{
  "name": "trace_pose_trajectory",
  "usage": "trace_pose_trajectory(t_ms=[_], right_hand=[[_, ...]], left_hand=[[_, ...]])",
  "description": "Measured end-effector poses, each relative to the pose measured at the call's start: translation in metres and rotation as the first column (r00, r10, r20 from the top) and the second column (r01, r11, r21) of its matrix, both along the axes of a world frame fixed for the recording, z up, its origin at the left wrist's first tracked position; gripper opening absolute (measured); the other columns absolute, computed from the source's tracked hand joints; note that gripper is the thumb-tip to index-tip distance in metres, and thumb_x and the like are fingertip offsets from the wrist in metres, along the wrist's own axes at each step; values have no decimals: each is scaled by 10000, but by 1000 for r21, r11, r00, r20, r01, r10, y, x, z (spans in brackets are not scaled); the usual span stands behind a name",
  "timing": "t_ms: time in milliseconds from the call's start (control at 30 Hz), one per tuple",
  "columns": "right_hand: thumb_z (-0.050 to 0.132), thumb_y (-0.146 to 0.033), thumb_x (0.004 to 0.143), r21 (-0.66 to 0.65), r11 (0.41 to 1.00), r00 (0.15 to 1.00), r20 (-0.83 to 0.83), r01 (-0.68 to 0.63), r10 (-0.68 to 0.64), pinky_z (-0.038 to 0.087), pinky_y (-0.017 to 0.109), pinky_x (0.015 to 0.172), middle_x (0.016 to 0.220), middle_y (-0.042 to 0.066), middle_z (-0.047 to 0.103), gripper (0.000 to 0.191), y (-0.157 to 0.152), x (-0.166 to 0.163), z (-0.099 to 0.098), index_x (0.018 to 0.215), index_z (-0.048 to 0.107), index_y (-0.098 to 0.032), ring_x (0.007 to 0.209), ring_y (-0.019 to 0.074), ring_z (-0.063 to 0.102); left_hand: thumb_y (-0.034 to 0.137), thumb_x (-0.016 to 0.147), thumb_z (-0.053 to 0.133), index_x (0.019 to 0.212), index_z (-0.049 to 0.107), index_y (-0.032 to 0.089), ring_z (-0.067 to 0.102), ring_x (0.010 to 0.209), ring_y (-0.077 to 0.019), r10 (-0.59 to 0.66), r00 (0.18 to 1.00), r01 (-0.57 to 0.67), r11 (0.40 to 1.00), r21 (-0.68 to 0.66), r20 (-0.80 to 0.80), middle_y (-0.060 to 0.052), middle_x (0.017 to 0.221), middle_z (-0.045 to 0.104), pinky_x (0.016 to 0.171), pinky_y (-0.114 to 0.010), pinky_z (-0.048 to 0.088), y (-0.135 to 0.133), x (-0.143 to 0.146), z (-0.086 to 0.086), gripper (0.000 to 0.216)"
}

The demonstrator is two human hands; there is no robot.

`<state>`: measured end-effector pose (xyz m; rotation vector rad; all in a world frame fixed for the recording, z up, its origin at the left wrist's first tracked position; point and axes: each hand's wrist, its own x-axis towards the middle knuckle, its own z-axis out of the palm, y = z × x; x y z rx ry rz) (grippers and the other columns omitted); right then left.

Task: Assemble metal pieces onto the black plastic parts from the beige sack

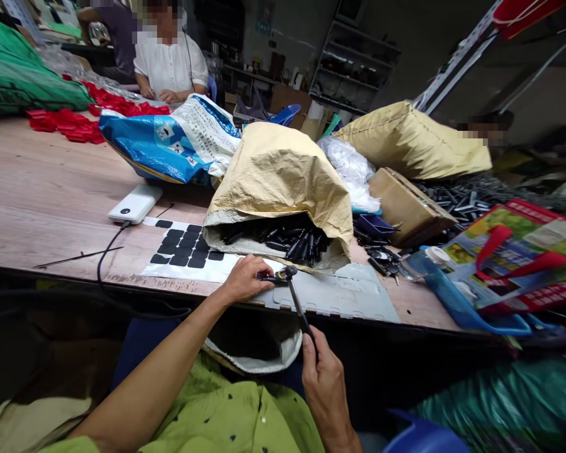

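My right hand (324, 368) is closed around the dark handle of a small hammer (298, 302), whose metal head is at the table's front edge. My left hand (249, 278) pinches a small black tubular part (269, 278) close to the hammer head; whether the two touch I cannot tell. Just behind, a tan woven sack (283, 167) lies with its mouth toward me, full of similar black parts (306, 244). Under both hands is a grey plate (353, 289). Between my lap and the table edge hangs a second sack's open mouth (283, 355).
Left of the sack are a sheet of black square stickers (183, 245), a white power bank (135, 202) with a cable, and a blue bag (169, 141). On the right stand a cardboard box (405, 204) and a blue basket (471, 305). A person (172, 63) sits across the table.
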<state>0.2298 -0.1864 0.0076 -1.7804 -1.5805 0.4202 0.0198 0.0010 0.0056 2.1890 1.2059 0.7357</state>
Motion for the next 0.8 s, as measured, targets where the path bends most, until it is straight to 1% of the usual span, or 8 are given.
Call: trace_pose_trajectory(t_ms=[67, 167, 267, 367, 467, 600, 700, 800], right_hand=[[435, -465, 1024, 17, 1000, 1000, -5, -7, 7, 583, 243, 796, 1113, 110, 765, 433, 1, -4, 0, 1233, 688, -183, 954, 208, 752], [453, -495, 1009, 15, 1000, 1000, 6, 2, -2, 584, 254, 788, 1089, 117, 772, 454, 1, -10, -3, 1215, 701, -175, 938, 222, 756], [465, -522, 999, -50, 999, 1000, -13, 10, -11, 581, 263, 765, 1067, 121, 776, 466, 1, -12, -5, 1194, 713, -179, 905, 229, 756], [444, -521, 1008, -98, 995, 997, -74, 7, -15, 575, 274, 784, 1097, 122, 767, 478, 0, -9, -3, 1233, 692, -180, 923, 228, 744], [441, -538, 1000, -117, 992, 994, -96, 44, -55, 569, 292, 800, 1136, 124, 757, 502, 0, -3, -3, 1257, 680, -179, 954, 240, 731], [446, -575, 981, -175, 977, 984, -105, 121, -141, 562, 312, 806, 1153, 126, 749, 548, -1, 7, -11, 1280, 672, -176, 963, 252, 718], [466, -601, 961, -182, 970, 969, -157, 159, -188, 555, 301, 726, 1038, 113, 760, 568, -3, 10, -21, 1263, 682, -172, 875, 239, 708], [501, -624, 940, -190, 970, 935, -292, 152, -203, 511, 268, 585, 831, 64, 725, 559, -3, 8, -27, 1210, 694, -174, 694, 195, 658]], left_hand=[[308, 759, 824, 939, 757, 258, 557, 919, -203, -3, 1000, 3, 1000, -9, -4, 6, 899, 702, 842, -327, 388, 0, 0, 1, 198], [320, 747, 830, 927, 741, 239, 558, 906, -206, 11, 1000, -11, 1000, -19, -28, 1, 895, 704, 813, -322, 389, 1, 0, 3, 216], [312, 743, 825, 921, 730, 231, 560, 903, -208, 28, 999, -29, 999, -24, -34, 1, 884, 703, 803, -322, 391, 1, 1, 4, 218], [305, 753, 809, 942, 732, 245, 563, 922, -212, 26, 999, -26, 999, -19, -28, 4, 900, 705, 817, -327, 393, -1, 1, 5, 213], [298, 758, 791, 940, 733, 253, 561, 929, -214, 24, 999, -25, 1000, -16, -28, 5, 903, 704, 824, -330, 395, -2, 1, 6, 196], [292, 743, 788, 921, 727, 247, 558, 918, -211, 24, 1000, -25, 1000, -18, -19, 9, 891, 692, 832, -329, 398, -2, 1, 5, 194], [297, 742, 788, 924, 727, 254, 555, 922, -212, 21, 999, -22, 1000, -16, -25, 11, 890, 684, 830, -329, 391, -1, 1, 4, 197], [304, 749, 789, 927, 729, 255, 553, 915, -211, 22, 999, -23, 1000, -16, -32, 8, 895, 685, 822, -331, 389, -2, 0, 4, 194]])
